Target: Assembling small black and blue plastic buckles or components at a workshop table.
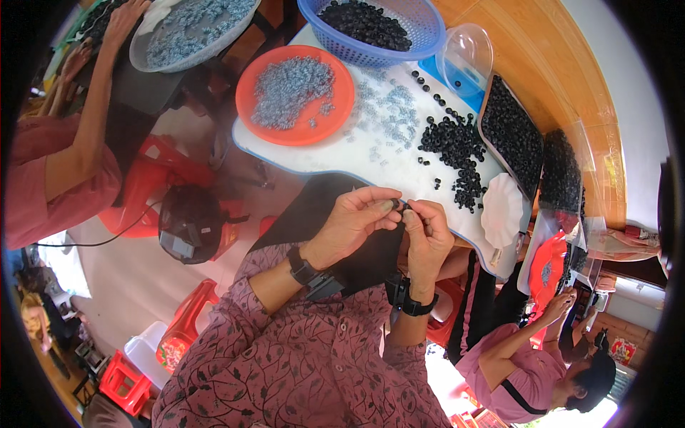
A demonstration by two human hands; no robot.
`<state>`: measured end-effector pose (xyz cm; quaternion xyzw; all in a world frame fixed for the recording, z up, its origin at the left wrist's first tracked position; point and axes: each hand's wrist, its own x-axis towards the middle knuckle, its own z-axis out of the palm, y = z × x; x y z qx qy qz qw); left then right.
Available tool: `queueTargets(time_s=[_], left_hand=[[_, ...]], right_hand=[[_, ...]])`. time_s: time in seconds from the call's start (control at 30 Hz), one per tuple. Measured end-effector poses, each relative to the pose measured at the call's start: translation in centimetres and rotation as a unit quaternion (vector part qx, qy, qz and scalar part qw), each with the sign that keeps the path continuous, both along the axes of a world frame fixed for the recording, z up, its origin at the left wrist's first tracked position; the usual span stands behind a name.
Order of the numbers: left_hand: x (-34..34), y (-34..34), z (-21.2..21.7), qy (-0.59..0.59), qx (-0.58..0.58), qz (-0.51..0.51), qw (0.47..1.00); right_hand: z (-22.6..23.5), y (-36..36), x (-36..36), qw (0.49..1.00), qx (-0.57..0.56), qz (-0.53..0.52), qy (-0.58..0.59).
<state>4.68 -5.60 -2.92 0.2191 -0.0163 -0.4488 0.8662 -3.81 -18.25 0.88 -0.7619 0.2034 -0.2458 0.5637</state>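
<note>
My left hand and my right hand meet just off the front edge of the white table. Between the fingertips of both is a small black part, mostly covered by the fingers. On the tabletop beyond lie a loose pile of small black round parts and a scatter of small clear grey-blue parts. To the left, an orange-red plate holds a heap of the same clear parts.
A blue-purple basket of black parts stands at the back. Right of the pile are a tray of black parts and a white scalloped dish. Co-workers sit left and right. Red stools stand on the floor.
</note>
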Motion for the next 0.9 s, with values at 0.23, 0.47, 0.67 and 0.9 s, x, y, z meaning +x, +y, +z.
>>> queueTargets(time_s=[0.23, 0.47, 0.67, 0.9], left_hand=[[-0.4, 0.1, -0.2, -0.034, 0.026, 0.008, 0.999], [-0.5, 0.4, -0.2, -0.096, 0.067, 0.01, 0.993], [-0.4, 0.5, -0.5, -0.101, 0.073, 0.016, 0.992], [0.1, 0.6, -0.7, -0.047, 0.094, 0.033, 0.994]], right_hand=[[1.3, 0.9, 0.5, 0.992, -0.123, 0.003, -0.006], [2.4, 1.7, 0.5, 0.986, -0.165, 0.001, 0.022], [2.4, 2.0, 0.7, 0.987, -0.161, -0.001, 0.015], [-1.9, -0.3, 3.2, 0.998, -0.034, -0.027, 0.036]])
